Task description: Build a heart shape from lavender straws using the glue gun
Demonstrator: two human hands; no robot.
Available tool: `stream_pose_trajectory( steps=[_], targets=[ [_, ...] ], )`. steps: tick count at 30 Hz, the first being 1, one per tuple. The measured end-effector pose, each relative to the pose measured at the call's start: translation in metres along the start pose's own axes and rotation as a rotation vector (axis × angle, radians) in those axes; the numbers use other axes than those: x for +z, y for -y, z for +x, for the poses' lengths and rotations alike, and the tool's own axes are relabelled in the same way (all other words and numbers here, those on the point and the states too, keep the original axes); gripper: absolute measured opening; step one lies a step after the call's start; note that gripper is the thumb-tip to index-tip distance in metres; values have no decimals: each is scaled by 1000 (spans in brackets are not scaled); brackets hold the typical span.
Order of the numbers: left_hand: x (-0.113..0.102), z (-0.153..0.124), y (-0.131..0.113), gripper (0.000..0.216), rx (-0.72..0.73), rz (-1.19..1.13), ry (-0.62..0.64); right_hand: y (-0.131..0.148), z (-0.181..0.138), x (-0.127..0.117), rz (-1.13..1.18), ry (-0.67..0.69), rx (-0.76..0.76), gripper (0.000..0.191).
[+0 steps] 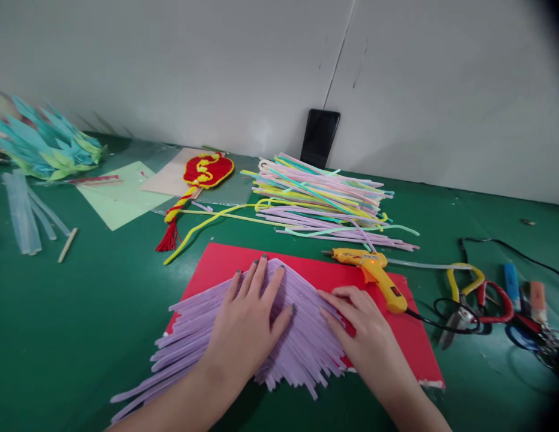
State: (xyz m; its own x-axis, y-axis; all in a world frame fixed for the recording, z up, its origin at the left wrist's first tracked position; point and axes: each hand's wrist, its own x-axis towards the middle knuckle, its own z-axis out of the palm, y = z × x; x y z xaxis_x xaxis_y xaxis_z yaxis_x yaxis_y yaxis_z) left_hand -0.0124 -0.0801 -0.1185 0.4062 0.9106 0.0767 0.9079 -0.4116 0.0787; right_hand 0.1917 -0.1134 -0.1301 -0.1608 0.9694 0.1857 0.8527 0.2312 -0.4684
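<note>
A fan of lilac pipe cleaners lies spread on a red sheet on the green table. My left hand rests flat on top of the fan, fingers stretched out and apart. My right hand lies on the fan's right edge, fingers extended and pressing the outer strands against the red sheet. Neither hand holds anything. A yellow glue gun lies on the red sheet just beyond my right hand, nozzle pointing left.
A heap of pastel pipe cleaners lies behind the sheet. A red and yellow tasselled fan, clear glue sticks and blue-green leaf shapes are at the left. Pliers and scissors lie right. A black phone leans on the wall.
</note>
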Motion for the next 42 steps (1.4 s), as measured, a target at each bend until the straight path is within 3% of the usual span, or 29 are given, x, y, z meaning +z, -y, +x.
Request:
stream_pose_trajectory(
  steps=[42],
  targets=[
    [-2,8,8,44,18,-23,-61,0,1,-2,17,22,17,30]
  ],
)
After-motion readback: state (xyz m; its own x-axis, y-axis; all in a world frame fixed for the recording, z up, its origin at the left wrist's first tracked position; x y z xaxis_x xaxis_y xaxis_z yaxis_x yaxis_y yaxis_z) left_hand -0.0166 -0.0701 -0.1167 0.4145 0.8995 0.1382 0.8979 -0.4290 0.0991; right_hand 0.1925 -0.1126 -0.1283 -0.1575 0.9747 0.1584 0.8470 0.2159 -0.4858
